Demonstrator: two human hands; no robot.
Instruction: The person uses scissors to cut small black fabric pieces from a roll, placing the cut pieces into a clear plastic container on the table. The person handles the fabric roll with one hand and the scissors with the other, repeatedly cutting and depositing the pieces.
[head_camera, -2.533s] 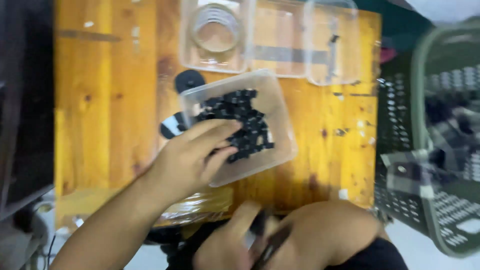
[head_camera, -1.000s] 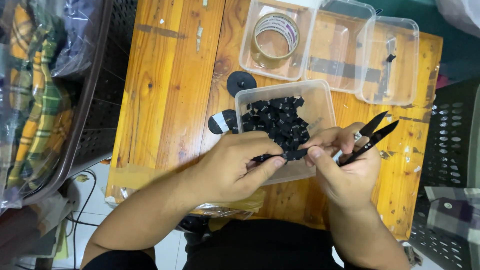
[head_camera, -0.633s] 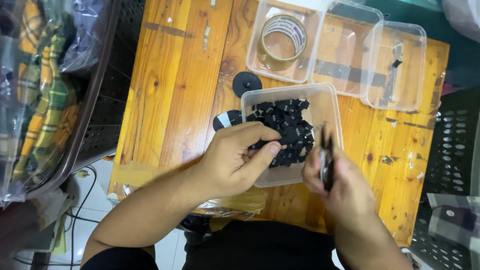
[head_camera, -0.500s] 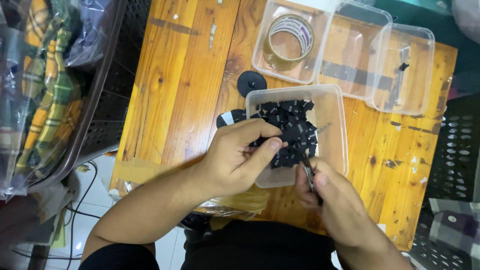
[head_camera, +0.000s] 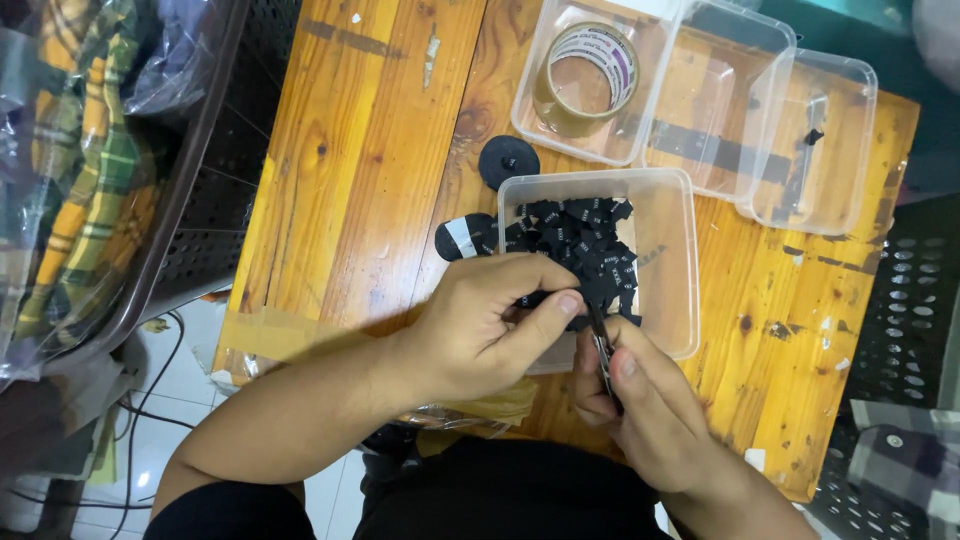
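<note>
Left fingers: the left hand pinches a small black tag between thumb and forefinger, over the near rim of the tub, so the piece sits right at the blade tips.
Right fingers: the right hand is closed around slim snips, held upright with the tips pointing at the pinched tag; whether the blades are parted cannot be told.
Tags: a heap of black tags fills the left half of the tub (the right half is bare), kept within reach just beyond both hands.
Tub: clear plastic, square, standing at the near middle of the table, its near edge under the left fingers.
Black pieces: a round black disc lies just beyond the tub's far left corner; a black roll with a white patch touches its left wall.
Far tubs: a row of clear tubs lies along the far right edge, and a tape roll sits in the leftmost one.
Surface: a varnished wooden table of knotty orange planks, with tape along its near left edge.
Room: a dark perforated crate on the left holds bagged plaid cloth; another dark crate stands on the right; cables trail over a pale floor at near left.
</note>
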